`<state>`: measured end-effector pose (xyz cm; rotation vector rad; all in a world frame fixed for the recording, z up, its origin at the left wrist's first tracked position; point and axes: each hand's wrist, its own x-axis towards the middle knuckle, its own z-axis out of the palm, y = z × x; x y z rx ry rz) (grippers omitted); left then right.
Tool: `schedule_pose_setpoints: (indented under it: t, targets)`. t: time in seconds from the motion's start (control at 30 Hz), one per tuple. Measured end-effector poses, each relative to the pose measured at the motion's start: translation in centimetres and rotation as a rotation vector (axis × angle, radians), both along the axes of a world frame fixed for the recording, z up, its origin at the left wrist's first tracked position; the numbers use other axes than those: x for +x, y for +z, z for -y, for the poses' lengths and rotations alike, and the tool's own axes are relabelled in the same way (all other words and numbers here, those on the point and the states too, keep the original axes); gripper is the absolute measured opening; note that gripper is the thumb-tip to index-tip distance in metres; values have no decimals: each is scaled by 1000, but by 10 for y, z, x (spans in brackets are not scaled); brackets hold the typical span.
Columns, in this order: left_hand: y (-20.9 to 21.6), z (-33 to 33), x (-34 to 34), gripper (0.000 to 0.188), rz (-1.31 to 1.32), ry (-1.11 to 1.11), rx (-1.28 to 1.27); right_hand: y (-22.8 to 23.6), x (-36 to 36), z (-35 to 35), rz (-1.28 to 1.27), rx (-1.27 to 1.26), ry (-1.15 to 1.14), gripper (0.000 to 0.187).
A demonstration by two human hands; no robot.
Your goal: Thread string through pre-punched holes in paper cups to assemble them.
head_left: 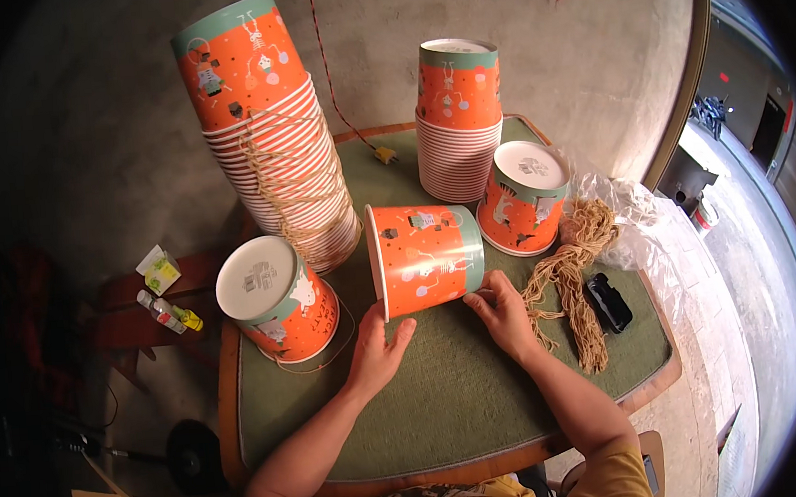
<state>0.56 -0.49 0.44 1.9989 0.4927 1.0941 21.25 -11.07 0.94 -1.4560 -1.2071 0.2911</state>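
An orange paper bucket (427,263) with a green band and cartoon figures lies tipped sideways between my hands, its white rim to the left. My left hand (379,349) supports the rim end from below, its thumb apart from the fingers. At the green base end my right hand (502,313) grips the lower edge. Beside my left hand, another bucket (277,303) stands upside down with a thin string looped at its foot. A hank of tan twine (574,282) lies right of my right hand, near a further upside-down bucket (519,201).
A tall bucket stack (291,164) wound with twine leans at the back left of the green table (427,403). A shorter stack (459,124) stands at the back. Clear plastic (641,222) and a black tray (608,302) lie right. Bottles (170,311) rest on a red stool.
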Motion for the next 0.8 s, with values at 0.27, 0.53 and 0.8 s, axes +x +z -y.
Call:
schedule_pose_setpoints:
  t: [0.27,0.53,0.8]
  targets:
    - [5,5,-10,25,36,14,-222,16,-9,6,239,-233,-4,26]
    - [6,4,-7,25,39,3,-176,15,-13,4,-21,-48,-2,27]
    - [11,5,-6,24,33,-17,-220,18,-10,5,70,-11,-1,22]
